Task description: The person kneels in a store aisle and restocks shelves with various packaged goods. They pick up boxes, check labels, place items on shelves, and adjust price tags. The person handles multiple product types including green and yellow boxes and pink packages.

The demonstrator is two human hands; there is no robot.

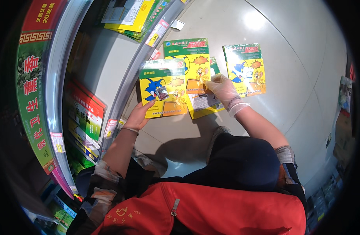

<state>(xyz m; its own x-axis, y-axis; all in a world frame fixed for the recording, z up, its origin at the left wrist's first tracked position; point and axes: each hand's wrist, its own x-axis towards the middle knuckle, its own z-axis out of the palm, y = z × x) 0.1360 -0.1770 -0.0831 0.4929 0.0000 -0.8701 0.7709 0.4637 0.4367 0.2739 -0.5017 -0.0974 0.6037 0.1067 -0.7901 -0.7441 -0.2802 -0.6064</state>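
My left hand (pixel 141 113), bare with a bracelet at the wrist, grips the lower left corner of a green and yellow glue-trap package (pixel 165 102) with a small clear sachet (pixel 161 92) on its front. My right hand (pixel 222 89), in a thin clear glove, pinches the right edge of a second such package (pixel 201 60), partly behind the first. Below it a package (pixel 197 104) shows its printed back, partly covered; whether I hold it too, I cannot tell. Another package (pixel 244 70) lies face up on the floor to the right of my right hand.
A curved store shelf with a price-tag rail (pixel 130 67) runs along the left. On it lie a stack of similar packages (pixel 130 17) and a red and green package (pixel 87 117). My knee (pixel 244 158) is bent close below my right forearm. Boxes (pixel 344 132) stand at the far right.
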